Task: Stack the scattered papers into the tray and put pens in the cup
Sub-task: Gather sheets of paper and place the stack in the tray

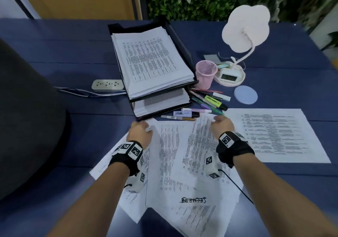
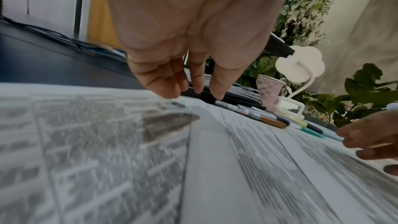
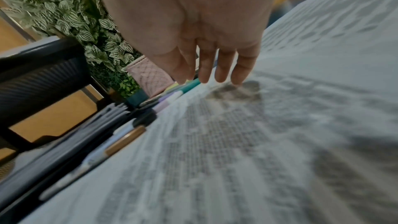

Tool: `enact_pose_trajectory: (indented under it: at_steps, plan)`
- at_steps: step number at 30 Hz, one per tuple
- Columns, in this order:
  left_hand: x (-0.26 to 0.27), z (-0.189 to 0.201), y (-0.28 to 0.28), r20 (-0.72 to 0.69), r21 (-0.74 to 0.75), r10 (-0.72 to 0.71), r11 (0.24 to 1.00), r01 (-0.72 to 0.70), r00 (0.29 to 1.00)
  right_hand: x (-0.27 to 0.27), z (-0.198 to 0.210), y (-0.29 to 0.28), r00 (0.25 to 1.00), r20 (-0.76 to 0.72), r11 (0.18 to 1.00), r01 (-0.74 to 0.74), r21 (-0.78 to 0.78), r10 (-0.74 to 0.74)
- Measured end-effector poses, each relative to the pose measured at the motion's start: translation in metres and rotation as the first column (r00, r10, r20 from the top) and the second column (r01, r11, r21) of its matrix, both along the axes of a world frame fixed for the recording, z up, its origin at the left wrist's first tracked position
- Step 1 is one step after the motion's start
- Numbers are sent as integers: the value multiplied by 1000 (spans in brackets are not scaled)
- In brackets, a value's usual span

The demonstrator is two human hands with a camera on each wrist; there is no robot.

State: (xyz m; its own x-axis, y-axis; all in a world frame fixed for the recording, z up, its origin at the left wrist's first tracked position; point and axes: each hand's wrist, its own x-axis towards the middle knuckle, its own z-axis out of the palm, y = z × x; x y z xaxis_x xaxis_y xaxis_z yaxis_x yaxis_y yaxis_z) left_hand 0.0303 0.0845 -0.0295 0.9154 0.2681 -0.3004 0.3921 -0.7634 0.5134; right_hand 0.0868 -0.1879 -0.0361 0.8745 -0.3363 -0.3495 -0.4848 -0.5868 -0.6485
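Reaching over the loose papers [image 1: 175, 156], both hands settle at the far edge of the overlapping sheets, just short of the pens [image 1: 184, 115]. The left hand [image 1: 140, 132] has its fingers [image 2: 172, 81] hanging relaxed with the tips at the paper's edge, gripping nothing that I can see; the right hand [image 1: 222, 125] spreads straight fingers [image 3: 224, 67] down onto a sheet, likewise holding nothing. The tray [image 1: 175, 29] sits beyond them, already carrying a thick stack on its upper tier, and the pink mesh cup [image 1: 206, 73] stands just beside it with pens and markers scattered on the table at its foot. To do this well, I'd say: sweep the sheets inward from both sides, square the edges, then lift as one bundle, keeping clear of those pens. One more sheet [image 1: 274, 134] lies off to the right. A dark blue table [image 1: 54, 53], a white cloud-shaped lamp [image 1: 245, 28], a power strip [image 1: 108, 85], and leafy greenery behind.
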Motion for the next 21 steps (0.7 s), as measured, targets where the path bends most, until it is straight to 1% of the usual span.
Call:
enact_pose_trajectory:
  at_steps: [2,4,6,8,10,12,15,19,21]
  plan:
    - [-11,-3,-13,-69,35,0,999,2,998,-15,-3,-19,999,-39,998,15,-66,-18]
    - [-21,-6,-25,-121,57,6,998,0,993,-25,-5,-32,994,-107,987,-18,-162,0]
    - [-28,-8,-35,-136,46,36,999,-30,990,-34,-5,-39,971,-224,951,-146,-274,85]
    - [-31,-9,-42,-141,1,107,994,-108,984,-44,-8,-41,938,-280,900,-291,-323,203]
    - [-30,-9,-48,-171,-58,170,982,-182,971,-57,-11,-41,912,-279,854,-387,-347,300]
    - [-31,-8,-52,-211,-82,174,977,-195,962,-66,-12,-42,883,-281,816,-459,-352,375]
    - [-34,-7,-60,-247,-89,146,981,-172,958,-73,-11,-42,850,-301,793,-517,-323,431]
    - [-38,-2,-68,-212,-44,44,998,-54,976,-78,-9,-43,839,-290,771,-539,-339,459]
    - [-38,1,-72,-195,-120,32,991,-56,980,-79,-7,-43,835,-297,766,-545,-340,463]
